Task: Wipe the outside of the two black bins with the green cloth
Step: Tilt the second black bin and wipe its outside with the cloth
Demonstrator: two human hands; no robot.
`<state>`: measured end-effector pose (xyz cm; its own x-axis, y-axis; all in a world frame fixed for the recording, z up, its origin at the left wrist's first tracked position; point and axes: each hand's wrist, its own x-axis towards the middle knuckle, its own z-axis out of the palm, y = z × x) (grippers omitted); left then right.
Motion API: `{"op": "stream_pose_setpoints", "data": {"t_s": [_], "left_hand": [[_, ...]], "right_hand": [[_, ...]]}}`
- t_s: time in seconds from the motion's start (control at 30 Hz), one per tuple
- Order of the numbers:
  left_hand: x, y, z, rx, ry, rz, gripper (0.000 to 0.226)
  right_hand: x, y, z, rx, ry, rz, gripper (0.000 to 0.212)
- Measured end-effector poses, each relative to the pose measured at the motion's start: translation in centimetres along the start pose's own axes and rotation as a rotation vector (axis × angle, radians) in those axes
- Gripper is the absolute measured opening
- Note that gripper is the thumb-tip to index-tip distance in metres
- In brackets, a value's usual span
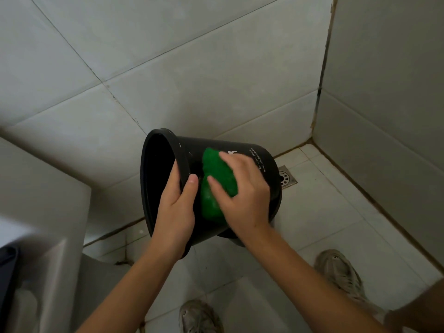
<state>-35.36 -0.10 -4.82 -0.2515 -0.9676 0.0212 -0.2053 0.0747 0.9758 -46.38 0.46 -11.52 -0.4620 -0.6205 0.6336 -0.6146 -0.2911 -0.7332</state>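
Note:
I hold a black bin (254,159) tipped on its side above the floor, its open mouth facing left and white lettering on its wall. My left hand (175,212) grips the rim, thumb on the outside and fingers inside. My right hand (242,188) lies spread over the green cloth (216,179) and presses it against the bin's outer wall. The cloth is bunched up and partly hidden under my palm. A dark object (8,272) shows at the far left edge; I cannot tell whether it is the other bin.
A tiled wall corner (314,131) stands behind the bin, and a metal floor drain (288,180) lies just right of it. A white ceramic fixture (48,260) fills the lower left. My shoes (341,272) (199,316) stand on the white floor tiles.

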Motion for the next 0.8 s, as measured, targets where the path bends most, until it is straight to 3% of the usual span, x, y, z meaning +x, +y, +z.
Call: {"op": "stream_pose_setpoints", "data": {"t_s": [0.1, 0.23, 0.3, 0.47, 0.67, 0.8], "left_hand": [[0.4, 0.4, -0.2, -0.076, 0.032, -0.033, 0.039], [0.1, 0.2, 0.0, -0.054, -0.010, -0.055, 0.041], [0.1, 0.1, 0.0, -0.059, -0.011, -0.064, 0.041], [0.5, 0.2, -0.3, -0.105, 0.003, -0.068, 0.039], [-0.1, -0.3, -0.2, -0.054, -0.045, -0.050, 0.042], [0.0, 0.0, -0.5, -0.063, -0.040, -0.034, 0.041]], "right_hand": [[-0.5, -1.2, 0.4, -0.070, -0.068, -0.159, 0.039], [3.3, 0.3, 0.4, -0.163, -0.090, 0.101, 0.042], [3.8, -0.1, 0.3, -0.168, -0.085, 0.138, 0.042], [1.2, -1.2, -0.2, -0.122, -0.129, -0.130, 0.037], [6.8, 0.8, 0.4, -0.144, -0.210, 0.142, 0.032], [3.2, -0.9, -0.5, -0.095, -0.163, -0.021, 0.037]]}}
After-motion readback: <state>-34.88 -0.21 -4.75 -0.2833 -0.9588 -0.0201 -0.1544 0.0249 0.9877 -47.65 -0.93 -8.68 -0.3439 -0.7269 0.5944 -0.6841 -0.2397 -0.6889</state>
